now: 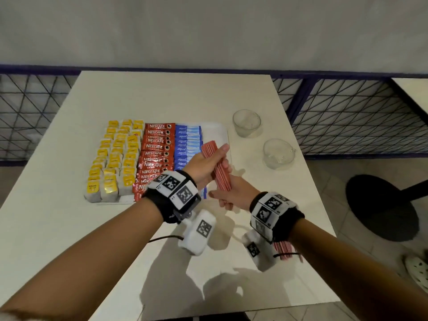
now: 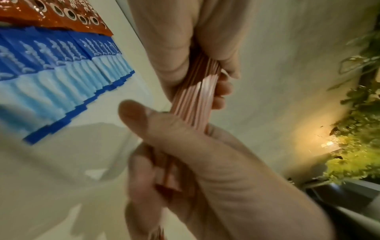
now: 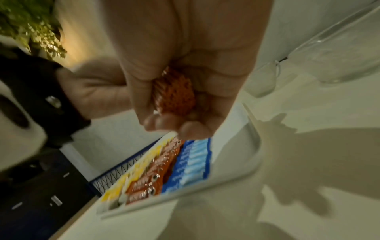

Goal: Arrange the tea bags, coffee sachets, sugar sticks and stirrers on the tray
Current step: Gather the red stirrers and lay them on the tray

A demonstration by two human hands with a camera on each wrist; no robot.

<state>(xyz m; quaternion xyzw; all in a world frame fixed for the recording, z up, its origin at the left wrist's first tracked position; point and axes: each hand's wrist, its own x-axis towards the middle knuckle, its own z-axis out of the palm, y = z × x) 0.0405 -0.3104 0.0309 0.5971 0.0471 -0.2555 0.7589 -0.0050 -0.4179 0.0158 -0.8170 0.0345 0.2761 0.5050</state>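
Note:
A bundle of red-and-white stirrers point(image 1: 215, 167) is held above the right side of the white tray point(image 1: 216, 133). My left hand point(image 1: 206, 162) grips the bundle near its middle, and my right hand point(image 1: 231, 195) grips its near end. In the left wrist view, left-hand fingers point(image 2: 224, 89) curl round the stirrers point(image 2: 193, 100). The right wrist view shows the bundle's end point(image 3: 174, 95) inside my right hand point(image 3: 195, 48). The tray holds yellow tea bags point(image 1: 115, 158), red coffee sachets point(image 1: 156, 156) and blue sugar sticks point(image 1: 186, 144) in columns. A bare strip lies right of the sugar.
Two empty glasses point(image 1: 246, 122) point(image 1: 278, 154) stand on the table right of the tray. More stirrers point(image 1: 287, 250) lie on the table under my right wrist. A black stool base point(image 1: 382, 205) sits on the floor to the right, and a mesh fence runs behind.

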